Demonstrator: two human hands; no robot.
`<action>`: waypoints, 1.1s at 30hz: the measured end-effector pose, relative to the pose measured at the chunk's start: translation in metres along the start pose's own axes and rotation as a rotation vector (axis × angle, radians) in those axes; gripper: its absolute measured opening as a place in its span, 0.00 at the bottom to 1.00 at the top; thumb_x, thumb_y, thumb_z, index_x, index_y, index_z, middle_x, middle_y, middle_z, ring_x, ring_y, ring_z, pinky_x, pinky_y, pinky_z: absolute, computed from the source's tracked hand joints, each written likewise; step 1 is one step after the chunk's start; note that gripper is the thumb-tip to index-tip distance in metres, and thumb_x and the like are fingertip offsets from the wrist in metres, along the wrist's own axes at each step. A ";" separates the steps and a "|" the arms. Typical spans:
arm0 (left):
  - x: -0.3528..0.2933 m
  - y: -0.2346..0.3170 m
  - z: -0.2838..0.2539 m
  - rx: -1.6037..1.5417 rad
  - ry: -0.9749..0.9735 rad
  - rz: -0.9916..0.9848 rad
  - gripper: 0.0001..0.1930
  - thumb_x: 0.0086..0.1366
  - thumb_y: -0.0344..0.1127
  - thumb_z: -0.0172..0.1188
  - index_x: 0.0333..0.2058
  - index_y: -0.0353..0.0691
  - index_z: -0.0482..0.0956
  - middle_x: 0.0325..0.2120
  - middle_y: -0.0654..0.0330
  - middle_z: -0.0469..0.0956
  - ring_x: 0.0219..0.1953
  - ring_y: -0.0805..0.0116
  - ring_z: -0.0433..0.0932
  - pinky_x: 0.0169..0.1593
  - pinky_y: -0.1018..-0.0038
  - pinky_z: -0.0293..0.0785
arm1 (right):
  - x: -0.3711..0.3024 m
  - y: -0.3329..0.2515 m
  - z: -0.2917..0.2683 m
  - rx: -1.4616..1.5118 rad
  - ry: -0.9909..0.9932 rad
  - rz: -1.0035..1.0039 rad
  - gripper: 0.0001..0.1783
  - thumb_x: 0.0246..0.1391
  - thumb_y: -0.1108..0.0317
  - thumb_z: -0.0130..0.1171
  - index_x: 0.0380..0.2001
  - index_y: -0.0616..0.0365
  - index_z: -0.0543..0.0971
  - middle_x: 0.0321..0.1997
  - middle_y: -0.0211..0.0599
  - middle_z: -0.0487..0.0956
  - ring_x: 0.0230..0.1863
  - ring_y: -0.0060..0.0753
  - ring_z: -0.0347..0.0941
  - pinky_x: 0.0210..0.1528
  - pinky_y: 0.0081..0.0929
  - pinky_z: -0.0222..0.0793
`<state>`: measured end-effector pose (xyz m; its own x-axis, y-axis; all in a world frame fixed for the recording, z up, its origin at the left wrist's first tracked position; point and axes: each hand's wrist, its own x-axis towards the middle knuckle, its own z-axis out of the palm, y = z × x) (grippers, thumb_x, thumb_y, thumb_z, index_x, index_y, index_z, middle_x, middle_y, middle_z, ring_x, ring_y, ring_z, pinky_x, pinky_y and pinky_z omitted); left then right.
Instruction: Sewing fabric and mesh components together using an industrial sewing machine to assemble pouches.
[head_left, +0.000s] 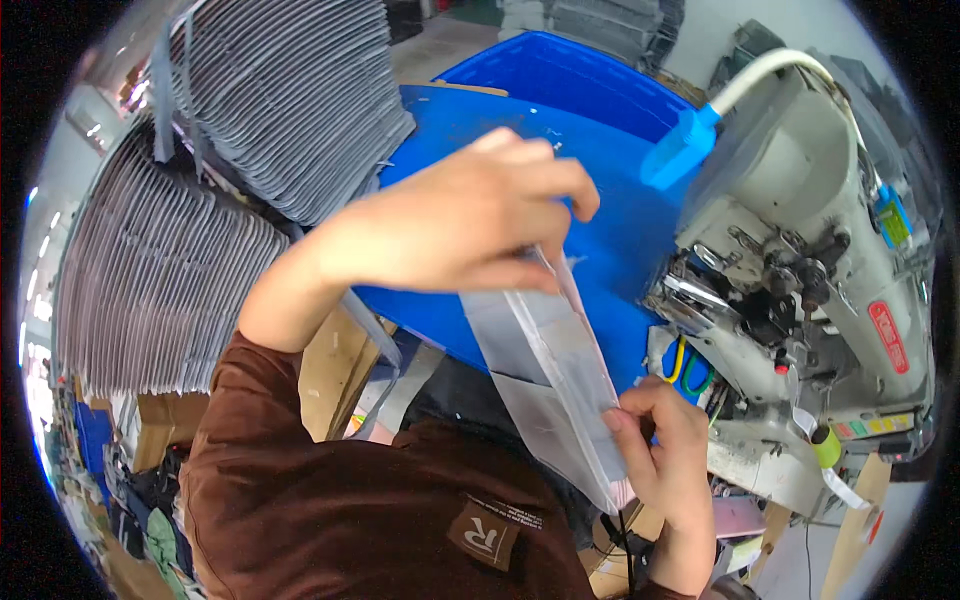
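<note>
Pale-grey folded piece, held two-handed.
Left grip: pinched on upper end. Right grip: pinched on lower edge. Sewing machine at right.

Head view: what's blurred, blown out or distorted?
Head view, centre: left hand looks motion-blurred, right hand sharper, creases readable on the pale pouch. Head view, rim: white blowout at far left, fisheye stretching, black corners.

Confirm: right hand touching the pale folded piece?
Touching. The head view shows the right hand with thumb and finger pinching the right edge of the pale folded piece.
</note>
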<state>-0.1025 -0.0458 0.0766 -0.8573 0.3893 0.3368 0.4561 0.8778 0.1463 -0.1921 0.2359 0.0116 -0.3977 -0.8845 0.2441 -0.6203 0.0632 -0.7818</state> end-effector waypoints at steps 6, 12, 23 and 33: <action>-0.013 -0.027 -0.004 -0.418 -0.029 -0.071 0.07 0.58 0.30 0.64 0.27 0.38 0.73 0.39 0.56 0.75 0.41 0.57 0.73 0.46 0.63 0.67 | -0.010 0.004 0.005 0.056 0.045 0.057 0.09 0.49 0.77 0.66 0.29 0.60 0.73 0.20 0.38 0.71 0.17 0.33 0.66 0.20 0.26 0.60; -0.019 -0.015 0.003 -0.369 0.127 -0.022 0.06 0.58 0.28 0.64 0.28 0.38 0.74 0.32 0.59 0.74 0.36 0.61 0.74 0.40 0.68 0.70 | -0.013 0.008 0.004 0.080 0.043 0.060 0.10 0.49 0.78 0.65 0.29 0.61 0.73 0.20 0.38 0.71 0.17 0.32 0.66 0.20 0.25 0.59; -0.017 -0.017 0.004 -0.360 0.134 -0.015 0.06 0.58 0.28 0.64 0.27 0.38 0.74 0.31 0.59 0.74 0.35 0.61 0.74 0.39 0.69 0.70 | -0.016 0.007 0.006 0.078 0.051 0.066 0.09 0.50 0.77 0.65 0.29 0.61 0.73 0.20 0.37 0.72 0.17 0.29 0.67 0.20 0.24 0.60; 0.019 -0.009 0.028 -0.247 -0.007 0.062 0.10 0.56 0.39 0.67 0.30 0.41 0.79 0.31 0.64 0.71 0.37 0.62 0.70 0.47 0.65 0.63 | -0.005 0.021 0.022 0.223 0.161 0.145 0.07 0.54 0.76 0.64 0.29 0.60 0.74 0.18 0.30 0.70 0.18 0.19 0.61 0.21 0.19 0.56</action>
<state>-0.1296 -0.0389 0.0558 -0.8271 0.4427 0.3462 0.5515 0.7579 0.3485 -0.1887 0.2314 -0.0185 -0.5839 -0.7882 0.1945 -0.3929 0.0647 -0.9173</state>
